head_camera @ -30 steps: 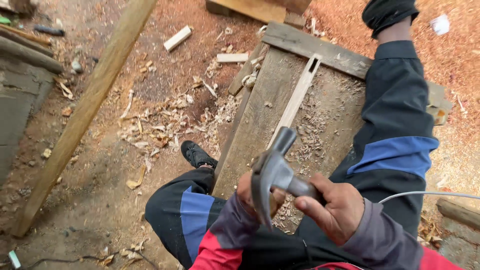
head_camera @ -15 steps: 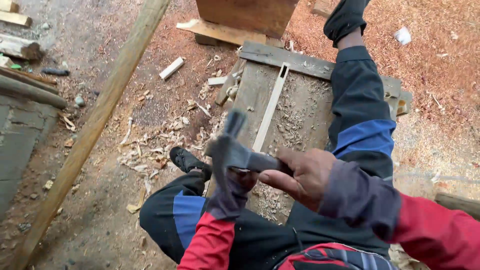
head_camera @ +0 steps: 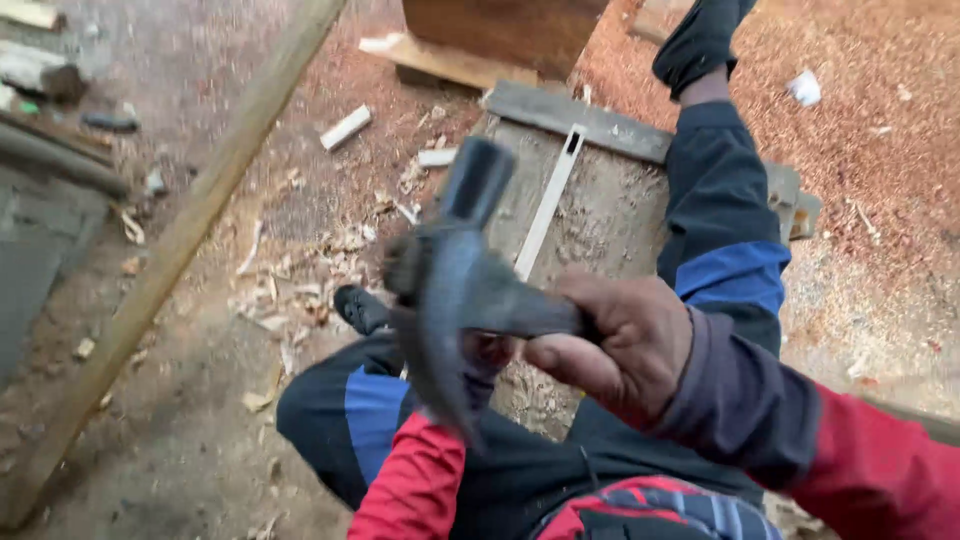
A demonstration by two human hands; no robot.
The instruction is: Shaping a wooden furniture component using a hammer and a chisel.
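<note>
A long wooden beam runs at nine o'clock. At centre, the claw hammer is raised, its head covering the left hand, whose fingers I cannot tell. At three o'clock, the right hand clamps its handle, above a wooden board.

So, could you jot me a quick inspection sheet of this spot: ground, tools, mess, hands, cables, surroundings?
Surface: wooden board lying on sawdust-covered ground, under the person's legs.
Job's things: claw hammer, blurred; pale flat ruler-like strip on the board.
Clutter: wood shavings, small offcut block.
Hands: right hand grips the hammer handle; left hand mostly hidden behind the hammer head.
Cables: nothing seen.
Surroundings: long timber beam, wooden box.
</note>
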